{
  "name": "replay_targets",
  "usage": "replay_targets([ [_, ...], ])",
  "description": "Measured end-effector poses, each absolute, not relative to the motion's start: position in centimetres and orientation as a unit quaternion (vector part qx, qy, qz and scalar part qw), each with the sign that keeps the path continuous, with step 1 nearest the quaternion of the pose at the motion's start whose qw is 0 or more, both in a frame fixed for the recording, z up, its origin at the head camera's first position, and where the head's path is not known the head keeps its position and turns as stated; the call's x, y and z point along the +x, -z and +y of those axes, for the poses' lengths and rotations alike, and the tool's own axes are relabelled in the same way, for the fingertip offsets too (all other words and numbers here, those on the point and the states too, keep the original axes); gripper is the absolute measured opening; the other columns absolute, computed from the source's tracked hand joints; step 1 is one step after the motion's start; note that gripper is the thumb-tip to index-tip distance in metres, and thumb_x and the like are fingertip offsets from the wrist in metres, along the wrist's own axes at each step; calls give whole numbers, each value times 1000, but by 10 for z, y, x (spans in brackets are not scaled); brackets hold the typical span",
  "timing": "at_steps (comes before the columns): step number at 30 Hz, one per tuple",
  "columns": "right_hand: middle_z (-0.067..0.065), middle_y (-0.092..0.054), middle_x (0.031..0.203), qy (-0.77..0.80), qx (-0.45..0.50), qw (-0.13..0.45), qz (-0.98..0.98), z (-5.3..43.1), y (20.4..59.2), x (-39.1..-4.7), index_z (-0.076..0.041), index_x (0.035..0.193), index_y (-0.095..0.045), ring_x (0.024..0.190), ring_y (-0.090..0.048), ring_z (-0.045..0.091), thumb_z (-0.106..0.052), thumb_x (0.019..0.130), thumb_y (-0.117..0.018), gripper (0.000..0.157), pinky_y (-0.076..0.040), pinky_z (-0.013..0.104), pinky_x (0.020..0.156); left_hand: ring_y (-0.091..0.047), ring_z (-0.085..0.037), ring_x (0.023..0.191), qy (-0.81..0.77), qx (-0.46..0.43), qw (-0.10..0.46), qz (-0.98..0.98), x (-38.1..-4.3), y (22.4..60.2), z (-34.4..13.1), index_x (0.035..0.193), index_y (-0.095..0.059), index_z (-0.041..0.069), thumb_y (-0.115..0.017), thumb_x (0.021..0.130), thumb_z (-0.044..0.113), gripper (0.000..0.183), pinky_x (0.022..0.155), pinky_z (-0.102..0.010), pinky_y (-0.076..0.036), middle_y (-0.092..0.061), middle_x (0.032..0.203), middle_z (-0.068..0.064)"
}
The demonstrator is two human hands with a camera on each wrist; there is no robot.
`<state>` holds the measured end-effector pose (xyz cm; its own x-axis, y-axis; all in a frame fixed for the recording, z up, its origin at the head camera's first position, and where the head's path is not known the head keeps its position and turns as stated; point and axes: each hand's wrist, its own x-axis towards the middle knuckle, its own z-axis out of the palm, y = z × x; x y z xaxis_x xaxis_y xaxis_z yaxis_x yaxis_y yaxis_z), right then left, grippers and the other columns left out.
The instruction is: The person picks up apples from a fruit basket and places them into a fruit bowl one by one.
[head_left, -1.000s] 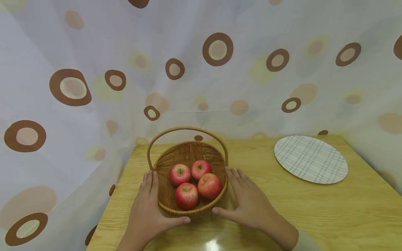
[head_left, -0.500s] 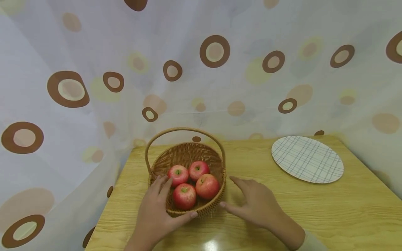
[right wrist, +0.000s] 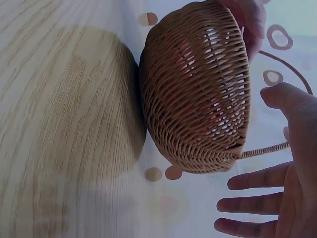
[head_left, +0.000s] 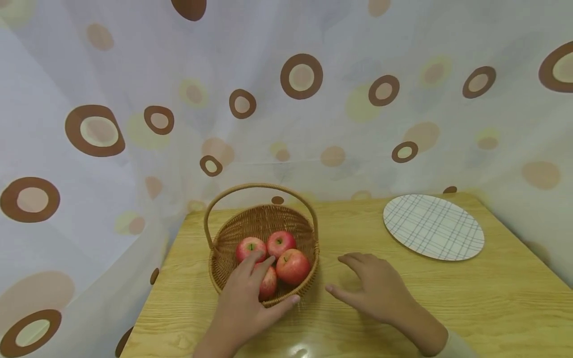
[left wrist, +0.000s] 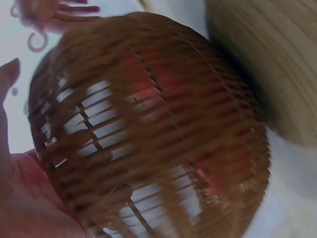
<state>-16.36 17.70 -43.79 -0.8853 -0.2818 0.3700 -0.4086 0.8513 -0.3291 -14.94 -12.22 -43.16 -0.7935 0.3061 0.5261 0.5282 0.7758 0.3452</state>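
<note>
A brown wicker basket [head_left: 259,219] with a tall arched handle stands upright on the table and holds several red apples [head_left: 293,267]. My left hand [head_left: 246,303] reaches over its near rim, fingers spread above the front apple [head_left: 268,286] and partly covering it. Whether the fingertips touch that apple cannot be told. From the left wrist, the basket's woven wall [left wrist: 148,134] is blurred, with apples showing red through the gaps. To the right of the basket, apart from it, my right hand [head_left: 378,288] hovers over the table with fingers spread and nothing held.
A round white plate or mat with a blue-grey check [head_left: 434,226] lies at the back right of the wooden table [head_left: 470,298]. Behind and to the left hangs a white curtain [head_left: 340,109] with brown ring patterns.
Both hands have left the basket's sides. My left hand has moved right, in over the rim and apples; my right hand has drawn away to the right. The basket stays on the table.
</note>
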Motion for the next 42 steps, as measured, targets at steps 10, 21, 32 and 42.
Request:
replay_targets([
  [10, 12, -71, 138, -189, 162, 129, -960, 200, 442, -165, -12, 133, -73, 124, -68, 42, -71, 96, -64, 70, -53, 66, 101, -64, -31, 133, 246, -284, 221, -900, -154, 417, -94, 143, -64, 19, -77, 90, 65, 71, 104, -55, -58, -59, 151, -10],
  [21, 17, -65, 147, -178, 176, 92, -964, 227, 450, -167, -10, 144, -66, 131, -63, 45, -67, 98, -63, 73, -50, 69, 106, -59, -31, 139, 249, -340, 183, -888, -153, 414, -69, 140, -68, 6, -73, 94, 62, 73, 108, -53, -57, -57, 154, -14],
  [32, 21, -62, 149, -177, 180, 88, -964, 252, 449, -173, -8, 145, -64, 131, -62, 49, -64, 100, -64, 72, -49, 72, 103, -57, -25, 142, 233, -375, 164, -882, -153, 414, -43, 141, -67, 10, -71, 95, 63, 70, 113, -48, -54, -57, 155, -9],
  [42, 26, -59, 151, -184, 182, 74, -963, 269, 446, -182, -4, 145, -63, 134, -58, 52, -58, 101, -66, 70, -50, 71, 103, -59, -26, 140, 212, -397, 143, -881, -157, 416, -31, 141, -67, 12, -68, 97, 63, 67, 114, -46, -53, -58, 152, -8],
])
